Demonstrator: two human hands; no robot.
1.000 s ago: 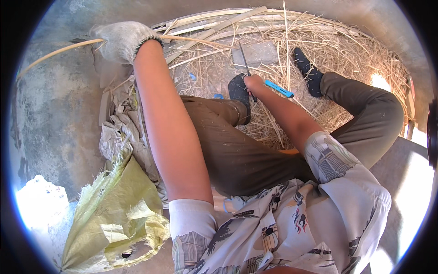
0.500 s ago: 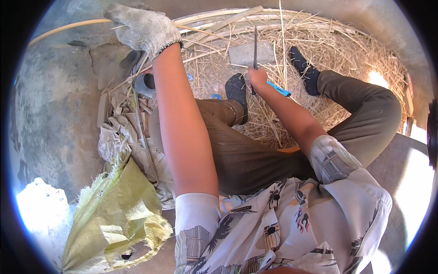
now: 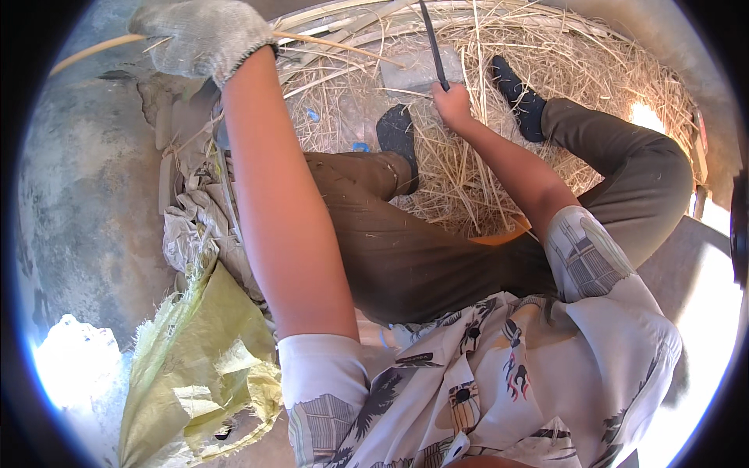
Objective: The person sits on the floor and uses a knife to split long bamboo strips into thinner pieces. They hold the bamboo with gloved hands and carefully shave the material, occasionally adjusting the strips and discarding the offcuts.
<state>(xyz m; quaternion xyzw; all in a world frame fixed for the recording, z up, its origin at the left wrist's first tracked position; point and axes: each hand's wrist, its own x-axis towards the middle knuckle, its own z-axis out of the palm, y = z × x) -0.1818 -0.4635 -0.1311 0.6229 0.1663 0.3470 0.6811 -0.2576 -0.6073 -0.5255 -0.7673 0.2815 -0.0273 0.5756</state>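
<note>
My left hand (image 3: pixel 199 37), in a grey-white knitted glove, is closed around a long thin bamboo strip (image 3: pixel 335 45) at the upper left. One end of the strip sticks out left of the glove and the other runs right over the straw. My bare right hand (image 3: pixel 452 108) grips a knife (image 3: pixel 431 39) with a long, narrow dark blade pointing up and away. The handle is hidden in my fist. Beyond the right hand, beside the blade, lies a grey block (image 3: pixel 402 76). Blade and held strip are apart.
Loose straw-like shavings (image 3: pixel 577 74) cover the floor around my socked feet. Long pale strips (image 3: pixel 343 27) lie along the far side. Left of my leg are crumpled cloth (image 3: pixel 234 207) and a torn yellow woven sack (image 3: pixel 195 343), near a grey wall (image 3: pixel 86 234).
My left hand has moved left and slightly up with the strip. The knife tilts more to the left and higher, and my right hand has shifted slightly. A blue object by the right wrist no longer shows.
</note>
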